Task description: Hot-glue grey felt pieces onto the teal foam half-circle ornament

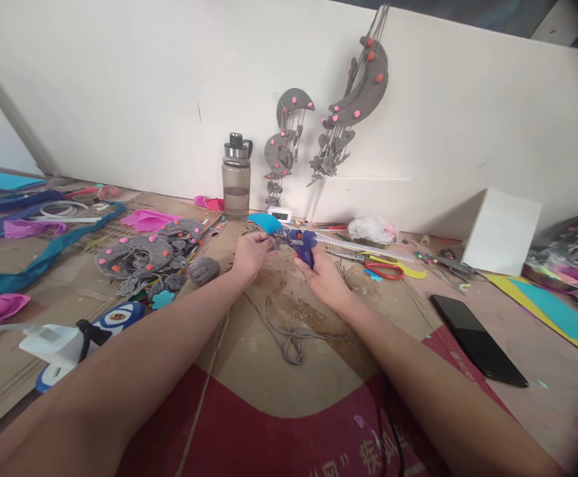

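Right hand: wrapped round the grip of the glue gun (306, 246); the hand (326, 275) is closed.
Left hand: its fingers (263, 244) are pinched narrow at the blue piece (267, 222), apparently holding it, though the contact is small and blurred.
Glue gun: above the cardboard (289, 397), nozzle end near the left fingers; probably light, stiff and hot at the tip, so best held by the handle.
Blue piece: looks thin and bendy, likely easy to crease; an edge pinch away from the nozzle should suit.
Grey yarn (293, 351): loose loops on the cardboard, soft, likely to snag.
Yarn ball (204, 270): beside the left forearm.
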A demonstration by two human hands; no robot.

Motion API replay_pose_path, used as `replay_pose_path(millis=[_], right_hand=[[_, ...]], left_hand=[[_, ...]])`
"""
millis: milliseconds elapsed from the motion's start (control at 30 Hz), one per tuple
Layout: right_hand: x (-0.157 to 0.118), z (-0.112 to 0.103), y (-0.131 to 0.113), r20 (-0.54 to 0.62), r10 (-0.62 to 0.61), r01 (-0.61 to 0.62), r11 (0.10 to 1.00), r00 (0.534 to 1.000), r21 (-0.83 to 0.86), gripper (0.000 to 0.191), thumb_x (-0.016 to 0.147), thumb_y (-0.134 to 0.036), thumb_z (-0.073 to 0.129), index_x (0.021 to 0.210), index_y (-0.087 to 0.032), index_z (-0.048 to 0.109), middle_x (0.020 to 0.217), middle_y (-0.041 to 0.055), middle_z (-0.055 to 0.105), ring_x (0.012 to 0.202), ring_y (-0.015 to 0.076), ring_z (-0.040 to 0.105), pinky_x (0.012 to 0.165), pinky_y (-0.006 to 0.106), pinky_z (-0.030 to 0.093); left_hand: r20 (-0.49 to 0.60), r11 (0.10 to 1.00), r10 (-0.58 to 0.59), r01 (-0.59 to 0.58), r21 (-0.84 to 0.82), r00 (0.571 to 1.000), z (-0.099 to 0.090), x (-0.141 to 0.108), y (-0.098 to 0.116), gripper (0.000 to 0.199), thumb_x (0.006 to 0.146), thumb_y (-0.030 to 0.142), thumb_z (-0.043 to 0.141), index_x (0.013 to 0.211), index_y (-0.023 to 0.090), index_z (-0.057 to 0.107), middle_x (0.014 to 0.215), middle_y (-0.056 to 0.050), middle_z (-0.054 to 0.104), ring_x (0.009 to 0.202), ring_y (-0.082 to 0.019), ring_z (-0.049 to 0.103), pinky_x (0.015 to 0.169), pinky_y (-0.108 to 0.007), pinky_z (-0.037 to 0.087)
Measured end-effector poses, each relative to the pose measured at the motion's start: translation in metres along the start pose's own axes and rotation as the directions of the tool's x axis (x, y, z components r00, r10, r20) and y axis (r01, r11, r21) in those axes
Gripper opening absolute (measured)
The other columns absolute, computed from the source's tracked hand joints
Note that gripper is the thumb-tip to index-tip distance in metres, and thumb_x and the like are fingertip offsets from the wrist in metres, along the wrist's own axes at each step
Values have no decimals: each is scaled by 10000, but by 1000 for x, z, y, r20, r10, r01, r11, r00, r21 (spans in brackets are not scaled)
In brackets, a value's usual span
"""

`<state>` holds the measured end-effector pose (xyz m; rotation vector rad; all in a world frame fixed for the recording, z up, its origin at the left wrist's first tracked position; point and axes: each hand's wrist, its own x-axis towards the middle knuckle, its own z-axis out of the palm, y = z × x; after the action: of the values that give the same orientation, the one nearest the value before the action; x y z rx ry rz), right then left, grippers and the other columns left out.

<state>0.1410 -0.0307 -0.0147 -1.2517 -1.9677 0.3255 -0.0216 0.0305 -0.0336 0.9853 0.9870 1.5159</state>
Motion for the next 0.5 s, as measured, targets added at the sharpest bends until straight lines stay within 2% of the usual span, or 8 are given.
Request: replay_pose_path(millis=[200,367,500], right_hand=[[0,0,1,-4,-9,9,1000,1000,-1,287,860,-285,467,1115,-160,505,984,109,631,946,234,568,919,409,426],[0,-1,5,-12,4,-4,1000,1000,3,365,862,-291,466,1201,-157,471,990,109,625,891,228,572,871,404,456],[0,-2,7,-19,8,-8,1000,1000,16,385,866,-295,464,1226,-156,465,1063,118,615,966,235,565,920,416,438]], left_hand=[[-2,1000,12,-12,20,1000,-1,2,-2,84,628,187,681,600,125,631,586,12,552,560,-90,512,656,-301,540],[7,999,49,-49,6,999,-3,7,-7,114,639,227,692,646,126,640,619,9,551,595,-99,534,684,-321,552],[-3,997,70,-70,-15,998,-4,7,-6,131,637,226,697,630,124,615,603,15,521,588,-95,525,688,-329,556]])
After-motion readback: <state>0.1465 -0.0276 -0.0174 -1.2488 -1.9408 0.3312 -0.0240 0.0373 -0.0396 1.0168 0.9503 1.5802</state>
